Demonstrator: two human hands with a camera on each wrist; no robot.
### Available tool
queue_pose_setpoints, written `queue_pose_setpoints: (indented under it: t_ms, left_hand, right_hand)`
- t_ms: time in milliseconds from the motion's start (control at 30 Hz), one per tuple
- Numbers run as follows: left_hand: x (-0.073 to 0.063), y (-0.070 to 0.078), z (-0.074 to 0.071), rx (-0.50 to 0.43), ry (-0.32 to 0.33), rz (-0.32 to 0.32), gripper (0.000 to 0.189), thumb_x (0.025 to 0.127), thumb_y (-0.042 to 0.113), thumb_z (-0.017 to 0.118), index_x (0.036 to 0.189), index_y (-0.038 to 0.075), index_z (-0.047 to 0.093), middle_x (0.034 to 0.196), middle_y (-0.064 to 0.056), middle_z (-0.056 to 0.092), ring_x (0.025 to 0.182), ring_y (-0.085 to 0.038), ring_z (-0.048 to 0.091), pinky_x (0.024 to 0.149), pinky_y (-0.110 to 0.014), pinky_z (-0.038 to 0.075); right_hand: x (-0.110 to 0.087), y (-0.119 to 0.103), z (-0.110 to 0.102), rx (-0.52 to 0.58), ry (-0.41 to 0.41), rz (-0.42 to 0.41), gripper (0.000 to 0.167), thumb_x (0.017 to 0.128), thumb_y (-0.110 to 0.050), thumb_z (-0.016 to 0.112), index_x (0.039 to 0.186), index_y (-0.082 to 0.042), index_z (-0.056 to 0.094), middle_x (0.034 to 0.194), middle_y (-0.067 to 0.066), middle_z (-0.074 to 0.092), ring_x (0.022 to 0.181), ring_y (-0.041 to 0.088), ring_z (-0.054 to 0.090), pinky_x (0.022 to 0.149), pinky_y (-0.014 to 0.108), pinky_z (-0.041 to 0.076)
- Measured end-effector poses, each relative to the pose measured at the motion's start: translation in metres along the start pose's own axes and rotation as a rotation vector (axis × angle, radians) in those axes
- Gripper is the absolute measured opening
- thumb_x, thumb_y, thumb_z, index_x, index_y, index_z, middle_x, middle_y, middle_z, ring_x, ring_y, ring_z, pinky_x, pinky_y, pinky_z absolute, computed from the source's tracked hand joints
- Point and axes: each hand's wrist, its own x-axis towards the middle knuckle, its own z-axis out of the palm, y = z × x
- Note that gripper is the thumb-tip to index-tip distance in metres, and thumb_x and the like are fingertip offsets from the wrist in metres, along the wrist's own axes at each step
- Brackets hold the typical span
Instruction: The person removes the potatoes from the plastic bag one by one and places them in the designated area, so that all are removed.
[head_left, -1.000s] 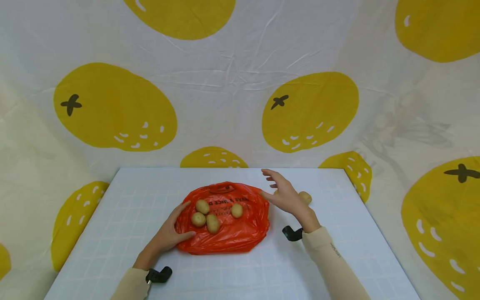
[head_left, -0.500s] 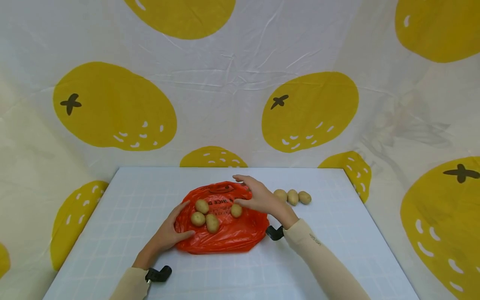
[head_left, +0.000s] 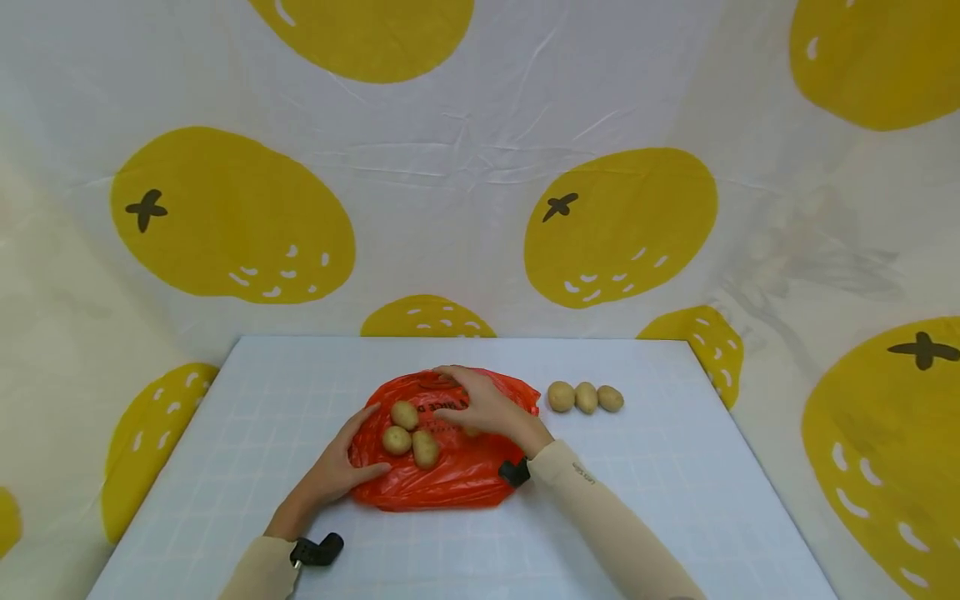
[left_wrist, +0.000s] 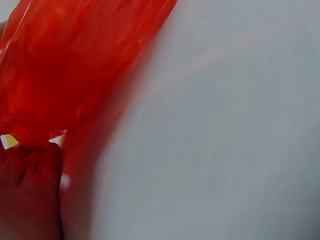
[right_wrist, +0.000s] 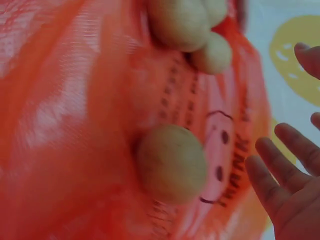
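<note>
A red plastic bag point(head_left: 465, 487) with black print lies spread on the table. Three potatoes point(head_left: 426, 448) are clustered on its left part. Another potato point(right_wrist: 171, 164) sits apart on the bag, mostly hidden beneath my right hand in the head view. My left hand point(head_left: 335, 467) rests at the bag's left edge, its thumb and fingers spread wide; red film covers part of it in the left wrist view. Over the bag's upper right part is my right hand point(head_left: 483, 404), fingers extended and apart from the thumb, holding nothing.
Three more potatoes point(head_left: 587, 398) lie in a row on the white table point(head_left: 660, 467), right of the bag. A white cloth backdrop point(head_left: 450, 208) with large yellow fruit shapes hangs behind and beside the table.
My right hand has moved left from beside the row of potatoes to over the bag, uncovering the row and covering the lone potato. My left hand has stayed in place.
</note>
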Motion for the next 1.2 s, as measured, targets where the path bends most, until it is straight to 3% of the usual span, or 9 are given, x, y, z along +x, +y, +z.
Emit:
queue_pose_setpoints:
  t_ms: [200,567,1200]
  left_hand:
    - [0.001,-0.001,0.000,0.001,-0.001,0.004,0.099,0.084,0.033,0.086,0.162,0.022,0.027,0.168,-0.017,0.025,0.152,-0.046,0.026,0.117,-0.071,0.030]
    - [0.001,0.002,0.001,-0.015,-0.015,0.011,0.098,0.084,0.032,0.085,0.162,0.023,0.026,0.168,-0.017,0.025,0.153,-0.046,0.026,0.118,-0.071,0.029]
    - [0.000,0.001,0.000,-0.022,-0.006,0.030,0.098,0.084,0.029,0.085,0.162,0.022,0.027,0.167,-0.019,0.026,0.152,-0.047,0.027,0.117,-0.072,0.030]
  right_hand:
    - [-0.001,0.007,0.016,-0.114,-0.054,0.016,0.072,0.096,-0.037,0.074,0.154,-0.009,0.044,0.152,0.009,0.054,0.139,0.025,0.052,0.115,0.043,0.047]
    - [-0.005,0.009,0.028,-0.123,-0.146,-0.046,0.050,0.095,-0.031,0.076,0.137,-0.007,0.063,0.133,0.005,0.068,0.118,0.020,0.065,0.104,0.032,0.054]
    - [-0.008,-0.001,0.038,-0.193,-0.179,-0.043,0.047,0.097,-0.032,0.073,0.138,-0.013,0.063,0.136,0.001,0.066,0.119,0.015,0.060,0.105,0.029,0.052]
